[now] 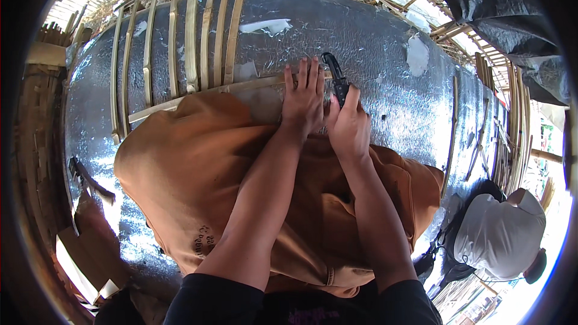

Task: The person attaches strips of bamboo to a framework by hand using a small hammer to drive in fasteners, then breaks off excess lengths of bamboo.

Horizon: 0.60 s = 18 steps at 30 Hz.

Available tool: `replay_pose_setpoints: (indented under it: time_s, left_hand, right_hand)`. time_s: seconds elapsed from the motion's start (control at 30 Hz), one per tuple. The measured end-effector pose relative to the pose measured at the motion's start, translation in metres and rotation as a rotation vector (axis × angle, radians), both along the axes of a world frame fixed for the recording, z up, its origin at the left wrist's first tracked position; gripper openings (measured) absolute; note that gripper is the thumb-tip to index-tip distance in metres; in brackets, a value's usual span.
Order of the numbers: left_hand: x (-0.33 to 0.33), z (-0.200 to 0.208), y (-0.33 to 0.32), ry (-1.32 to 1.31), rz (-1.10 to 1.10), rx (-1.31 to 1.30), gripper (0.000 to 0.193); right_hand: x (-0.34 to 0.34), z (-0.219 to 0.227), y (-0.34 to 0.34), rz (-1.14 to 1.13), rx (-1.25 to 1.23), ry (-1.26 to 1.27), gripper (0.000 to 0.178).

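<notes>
The left forearm (262, 204) slants up and inward from the lower edge, its left hand (303, 99) laid palm down with the fingers nearly straight and slightly parted, pointing away from the body across a pale bamboo strip (260, 82); it lies flat rather than clenched. Just beside it, the right forearm (382, 222) angles inward too, and the right hand (351, 123) is closed around a black tool (339, 84). Around them, from the left, a piece of cardboard (90, 259) lies at the edge of a silver sheet (361, 30), and a row of bamboo slats (192, 36) stretches away side by side beyond the strip. A brown cloth (180, 156) is heaped between body and strip, overlapping part of the strip's near edge, while the left fingers hide another stretch. At far right sits another person (500, 235) in a pale top, well apart, below a dark plastic sheet (512, 30). The strip lies on the silver sheet beyond the cloth, its long axis running left to right and rising slightly away from the body; its right end pokes out past the left fingers, near the tool, whose curved tip points away and a little leftward. Whether tool and strip touch, I cannot tell.
</notes>
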<state>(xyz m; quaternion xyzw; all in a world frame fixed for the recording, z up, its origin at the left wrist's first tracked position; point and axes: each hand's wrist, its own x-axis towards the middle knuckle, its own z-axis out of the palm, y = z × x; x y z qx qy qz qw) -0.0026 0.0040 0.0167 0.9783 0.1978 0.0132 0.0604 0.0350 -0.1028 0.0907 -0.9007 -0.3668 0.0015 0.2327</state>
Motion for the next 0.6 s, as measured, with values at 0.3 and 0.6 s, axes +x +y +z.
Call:
replay_pose_setpoints:
  time_s: [0.3,0.6]
  left_hand:
    - [0.000,0.006,-0.005,-0.026,0.033,-0.040,0.075]
    - [-0.002,-0.008,-0.006,-0.149,0.024,-0.007,0.069]
  right_hand:
    - [0.017,-0.013,-0.002,-0.059,0.109,0.157,0.027]
    - [0.015,-0.017,0.000,0.010,0.127,0.170,0.025]
